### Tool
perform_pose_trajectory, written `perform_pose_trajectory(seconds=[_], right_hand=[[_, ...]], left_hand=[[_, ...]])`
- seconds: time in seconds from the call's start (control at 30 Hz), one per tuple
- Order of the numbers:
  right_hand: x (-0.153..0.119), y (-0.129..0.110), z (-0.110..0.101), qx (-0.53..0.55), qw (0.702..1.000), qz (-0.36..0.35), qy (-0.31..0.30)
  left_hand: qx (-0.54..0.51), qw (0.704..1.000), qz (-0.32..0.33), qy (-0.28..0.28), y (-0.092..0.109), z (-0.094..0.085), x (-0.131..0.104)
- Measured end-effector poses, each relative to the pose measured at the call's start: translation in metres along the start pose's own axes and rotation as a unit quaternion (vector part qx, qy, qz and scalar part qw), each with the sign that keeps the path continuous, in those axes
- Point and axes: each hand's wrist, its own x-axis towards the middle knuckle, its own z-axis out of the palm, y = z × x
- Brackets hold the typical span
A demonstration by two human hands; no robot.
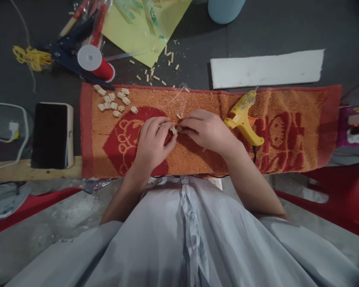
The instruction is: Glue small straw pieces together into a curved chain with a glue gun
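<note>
Over the orange and red towel [197, 159], my left hand [155, 139] pinches a small cluster of pale wooden stick pieces [174, 130] between thumb and fingers. My right hand [208, 129] has its thumb and fingers pressed together at the right side of that cluster; whether they grip a separate piece is too small to make out. A single short stick [178, 116] lies just above the fingertips. Just right of my right hand, a yellow glue gun [242, 117] rests on the towel. Several similar clusters [112, 101] sit at the towel's upper left.
Loose stick pieces [152, 73] are scattered beyond the towel, near a yellow-green sheet [143, 36]. A white board [266, 68] lies at the upper right. A red thread spool [103, 67], dark blue pliers-like tool [67, 50] and a black-screened phone [50, 135] are on the left.
</note>
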Motion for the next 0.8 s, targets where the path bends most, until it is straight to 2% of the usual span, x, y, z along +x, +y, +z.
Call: perform_pose_trajectory(seconds=[0.53, 0.7, 0.8], right_hand=[[0.0008, 0.0016, 0.0031, -0.029, 0.999, -0.036, 0.009], [-0.0001, 0.0009, 0.0023, 0.003, 1.000, -0.013, 0.009], [-0.0008, -0.0001, -0.0018, 0.042, 0.999, 0.005, 0.032]], left_hand=[[-0.021, 1.000, -0.003, -0.013, -0.0013, 0.0003, -0.0015], [-0.019, 1.000, 0.000, -0.002, -0.0009, 0.0014, -0.0011], [-0.041, 0.999, -0.008, 0.017, -0.0003, -0.0015, -0.0002]])
